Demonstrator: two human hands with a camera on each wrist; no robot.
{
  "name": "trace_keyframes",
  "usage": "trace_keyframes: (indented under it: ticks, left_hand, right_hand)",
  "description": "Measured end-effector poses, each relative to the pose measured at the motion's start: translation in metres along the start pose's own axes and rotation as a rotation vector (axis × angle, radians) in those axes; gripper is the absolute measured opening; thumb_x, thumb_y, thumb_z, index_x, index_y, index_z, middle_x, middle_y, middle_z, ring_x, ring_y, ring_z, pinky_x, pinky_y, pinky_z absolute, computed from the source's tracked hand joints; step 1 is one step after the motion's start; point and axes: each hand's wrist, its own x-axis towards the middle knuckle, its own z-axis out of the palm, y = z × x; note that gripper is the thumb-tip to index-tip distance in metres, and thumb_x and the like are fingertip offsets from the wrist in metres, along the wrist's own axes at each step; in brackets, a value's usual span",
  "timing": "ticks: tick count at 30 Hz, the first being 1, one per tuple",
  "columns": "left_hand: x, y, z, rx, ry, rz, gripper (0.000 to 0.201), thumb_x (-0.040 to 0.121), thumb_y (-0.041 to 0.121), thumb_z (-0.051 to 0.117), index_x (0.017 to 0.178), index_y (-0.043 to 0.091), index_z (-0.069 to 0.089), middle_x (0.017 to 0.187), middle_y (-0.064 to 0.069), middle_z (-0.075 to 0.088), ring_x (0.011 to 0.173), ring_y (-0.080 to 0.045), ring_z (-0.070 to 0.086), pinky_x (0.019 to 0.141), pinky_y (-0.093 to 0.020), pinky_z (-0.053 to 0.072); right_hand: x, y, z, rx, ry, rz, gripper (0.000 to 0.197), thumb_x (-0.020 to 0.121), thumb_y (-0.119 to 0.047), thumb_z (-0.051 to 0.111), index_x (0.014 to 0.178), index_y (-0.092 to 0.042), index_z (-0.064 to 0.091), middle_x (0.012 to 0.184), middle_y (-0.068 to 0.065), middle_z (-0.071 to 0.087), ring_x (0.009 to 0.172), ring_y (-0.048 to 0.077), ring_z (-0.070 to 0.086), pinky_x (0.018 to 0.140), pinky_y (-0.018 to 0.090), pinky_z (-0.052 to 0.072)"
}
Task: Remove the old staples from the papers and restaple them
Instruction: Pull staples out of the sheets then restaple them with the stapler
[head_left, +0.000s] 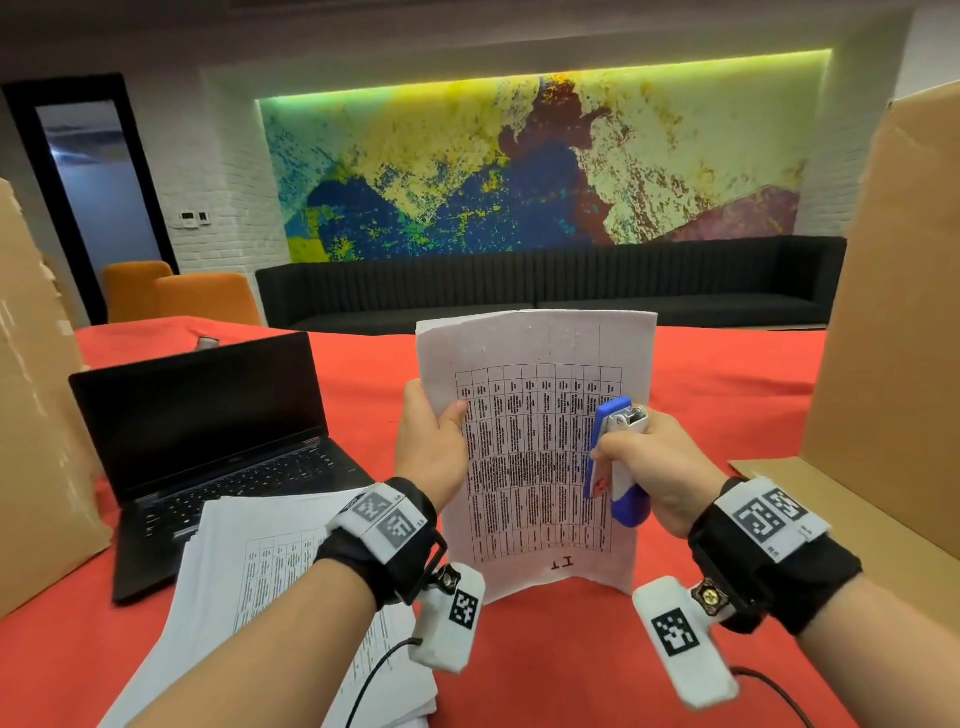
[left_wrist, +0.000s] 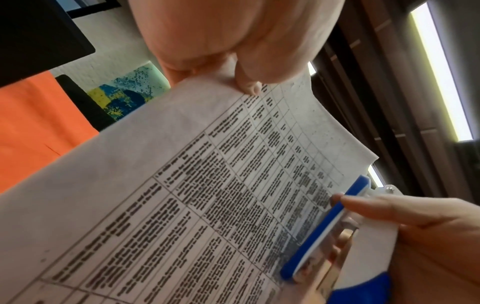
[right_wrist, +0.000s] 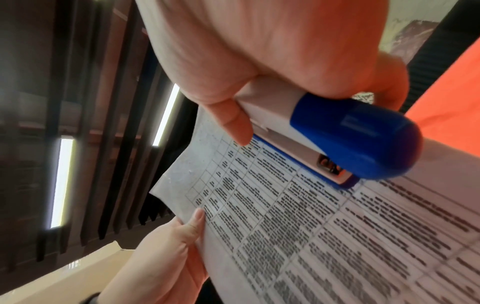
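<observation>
A set of printed papers (head_left: 535, 447) with a table on the top sheet stands upright over the red table, bottom edge near the cloth. My left hand (head_left: 431, 441) pinches its left edge, thumb on the front (left_wrist: 249, 86). My right hand (head_left: 660, 467) grips a blue and white stapler (head_left: 615, 462) held against the sheet's right edge (right_wrist: 324, 148), its blue base lying along the printed table (left_wrist: 324, 228). In the right wrist view the left hand (right_wrist: 179, 242) shows at the paper's (right_wrist: 337, 236) far edge. Whether a staple sits in these papers cannot be seen.
A stack of more printed papers (head_left: 249, 587) lies at the near left, partly over an open black laptop (head_left: 208, 441). Cardboard walls stand at the left (head_left: 31, 415) and right (head_left: 893, 312). The red tablecloth (head_left: 727, 395) stretches behind; a black sofa is beyond it.
</observation>
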Motion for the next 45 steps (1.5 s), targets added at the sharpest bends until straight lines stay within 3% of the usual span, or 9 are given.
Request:
trace_keyframes:
  ticks: [4, 7, 12, 19, 23, 29, 38, 42, 45]
  left_hand:
    - [0.003, 0.001, 0.001, -0.03, -0.004, -0.047, 0.013, 0.098, 0.006, 0.047, 0.107, 0.015, 0.046, 0.109, -0.003, 0.061, 0.105, -0.019, 0.059, 0.096, -0.037, 0.048]
    - [0.005, 0.0, 0.001, -0.025, -0.007, -0.035, 0.013, 0.098, 0.004, 0.046, 0.108, 0.013, 0.047, 0.109, -0.004, 0.062, 0.105, -0.019, 0.06, 0.095, -0.035, 0.048]
    - [0.004, 0.004, 0.002, -0.016, -0.026, -0.016, 0.011, 0.098, 0.007, 0.047, 0.108, 0.012, 0.047, 0.1, 0.0, 0.061, 0.1, -0.019, 0.06, 0.092, -0.037, 0.049]
    - [-0.006, 0.016, 0.006, 0.006, -0.084, 0.084, 0.016, 0.096, 0.001, 0.047, 0.103, 0.014, 0.043, 0.089, 0.006, 0.054, 0.088, -0.012, 0.054, 0.077, -0.019, 0.043]
    - [-0.012, 0.018, 0.011, -0.003, -0.113, 0.128, 0.017, 0.094, 0.0, 0.048, 0.099, 0.015, 0.04, 0.089, 0.001, 0.054, 0.088, -0.019, 0.055, 0.081, -0.034, 0.046]
    - [-0.021, 0.022, 0.01, -0.054, -0.179, 0.162, 0.021, 0.095, -0.01, 0.041, 0.099, 0.01, 0.037, 0.086, 0.003, 0.05, 0.069, 0.021, 0.051, 0.064, -0.003, 0.041]
    - [-0.015, 0.013, 0.012, -0.065, -0.183, 0.062, 0.02, 0.095, -0.007, 0.044, 0.103, 0.011, 0.039, 0.085, 0.008, 0.052, 0.073, 0.012, 0.054, 0.065, -0.006, 0.041]
    - [0.006, -0.013, 0.006, -0.169, -0.055, -0.186, 0.015, 0.092, 0.009, 0.055, 0.105, 0.014, 0.049, 0.1, -0.007, 0.065, 0.097, -0.023, 0.063, 0.088, -0.04, 0.052]
    - [0.033, -0.044, -0.008, -0.118, -0.025, -0.229, 0.031, 0.073, 0.026, 0.06, 0.1, 0.01, 0.062, 0.095, -0.01, 0.071, 0.089, -0.027, 0.068, 0.085, -0.051, 0.055]
  right_hand:
    - [0.009, -0.011, -0.006, -0.114, 0.197, -0.096, 0.015, 0.071, -0.035, 0.067, 0.084, -0.03, 0.06, 0.116, 0.01, 0.048, 0.086, 0.033, 0.06, 0.064, 0.037, 0.054]
    - [0.007, -0.05, -0.011, -0.169, 0.407, -0.373, 0.024, 0.07, -0.065, 0.063, 0.079, -0.046, 0.051, 0.11, 0.013, 0.047, 0.083, 0.027, 0.059, 0.077, 0.044, 0.055]
    - [-0.002, -0.107, -0.004, 0.125, 0.399, -0.742, 0.016, 0.094, -0.018, 0.057, 0.09, -0.021, 0.042, 0.066, -0.003, 0.049, 0.042, -0.007, 0.046, 0.043, 0.006, 0.038]
    - [0.011, -0.113, 0.031, 0.04, 0.255, -0.752, 0.015, 0.093, -0.025, 0.058, 0.086, -0.025, 0.044, 0.066, -0.008, 0.052, 0.049, -0.007, 0.049, 0.051, 0.009, 0.042]
    - [0.021, -0.121, 0.052, -0.077, 0.27, -0.795, 0.016, 0.092, -0.035, 0.059, 0.086, -0.021, 0.052, 0.068, -0.014, 0.052, 0.054, -0.01, 0.05, 0.059, 0.005, 0.038]
    - [0.03, -0.124, 0.073, -0.18, 0.34, -0.86, 0.025, 0.088, -0.045, 0.054, 0.07, -0.028, 0.051, 0.062, -0.016, 0.048, 0.058, -0.007, 0.049, 0.059, 0.008, 0.035]
    - [0.036, -0.129, 0.077, -0.371, 0.351, -0.764, 0.036, 0.09, -0.054, 0.05, 0.069, -0.024, 0.049, 0.063, -0.012, 0.049, 0.061, 0.008, 0.048, 0.06, 0.023, 0.028]
    - [0.044, -0.132, 0.063, -0.285, 0.373, -0.713, 0.028, 0.09, -0.052, 0.052, 0.079, -0.026, 0.051, 0.068, -0.014, 0.051, 0.062, 0.001, 0.049, 0.062, 0.02, 0.033]
    - [0.057, -0.107, 0.044, -0.25, 0.377, -0.591, 0.034, 0.088, -0.05, 0.056, 0.067, -0.025, 0.046, 0.068, -0.012, 0.051, 0.067, 0.013, 0.05, 0.07, 0.027, 0.038]
